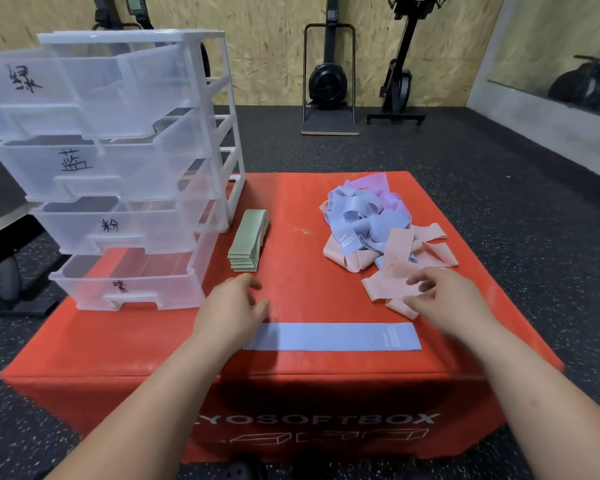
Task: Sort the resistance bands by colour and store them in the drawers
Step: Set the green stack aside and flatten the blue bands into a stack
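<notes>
Resistance bands (371, 221) lie on the red box (298, 202): a tangled blue, pink and purple heap (357, 237) far right, a folded green stack (248, 240) left of centre, one flat blue band (333, 337) along its front. Left hand (234, 308) rests relaxed over that band's end; right hand (447, 299) touches a pink band (385, 287) with loose fingers, gripping nothing

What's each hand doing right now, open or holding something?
Left hand: open, relaxed, holding nothing, at the blue band's left end.
Right hand: touching a pink band; grip cannot be told.

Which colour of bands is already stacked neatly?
The green bands, in one stack beside the drawers; the other colours lie loose, mostly tangled in a pile.
</notes>
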Demonstrator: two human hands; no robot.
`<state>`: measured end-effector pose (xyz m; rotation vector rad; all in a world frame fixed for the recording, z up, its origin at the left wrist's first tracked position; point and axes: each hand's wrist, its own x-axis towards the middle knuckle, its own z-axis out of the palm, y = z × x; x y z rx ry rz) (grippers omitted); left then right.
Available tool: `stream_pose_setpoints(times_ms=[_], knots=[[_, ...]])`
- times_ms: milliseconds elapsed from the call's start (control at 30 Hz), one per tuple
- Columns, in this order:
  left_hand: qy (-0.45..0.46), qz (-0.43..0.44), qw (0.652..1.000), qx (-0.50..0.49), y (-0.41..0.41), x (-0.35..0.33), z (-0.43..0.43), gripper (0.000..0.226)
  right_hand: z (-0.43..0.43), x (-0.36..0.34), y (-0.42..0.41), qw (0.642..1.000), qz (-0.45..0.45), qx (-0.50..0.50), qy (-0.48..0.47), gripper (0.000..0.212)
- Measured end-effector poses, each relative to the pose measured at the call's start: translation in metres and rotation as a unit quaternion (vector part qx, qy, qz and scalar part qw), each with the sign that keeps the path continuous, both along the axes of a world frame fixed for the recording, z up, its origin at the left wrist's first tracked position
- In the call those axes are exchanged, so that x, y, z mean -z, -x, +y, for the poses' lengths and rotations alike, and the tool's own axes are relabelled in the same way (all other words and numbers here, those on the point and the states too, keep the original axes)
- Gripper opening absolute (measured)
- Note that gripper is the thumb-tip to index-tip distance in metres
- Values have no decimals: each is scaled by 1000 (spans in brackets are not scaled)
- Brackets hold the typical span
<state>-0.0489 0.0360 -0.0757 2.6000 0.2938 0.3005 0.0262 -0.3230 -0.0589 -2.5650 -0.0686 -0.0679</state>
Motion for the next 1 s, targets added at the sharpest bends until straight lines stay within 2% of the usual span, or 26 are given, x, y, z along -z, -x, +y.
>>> stream_pose_setpoints(times_ms=[267,467,567,667,833,933,1000], knots=[[20,-13,998,56,-47,1,-46,26,57,12,-49,985,-90,-113,94,39],[20,-27,997,71,-75,15,-57,25,81,23,-90,978,-69,-112,163,45],[21,-32,996,76,-86,18,-59,24,82,29,-109,974,-49,-109,190,42],[28,-35,996,81,-94,18,-60,23,80,36,-119,968,-67,-98,220,35],[43,-37,994,88,-98,16,-63,23,79,26,-125,977,-132,-46,162,17],[45,-38,994,95,-96,14,-65,23,73,16,-120,980,-170,-20,105,25],[45,-36,993,100,-93,12,-66,23,66,12,-117,976,-192,2,104,19]])
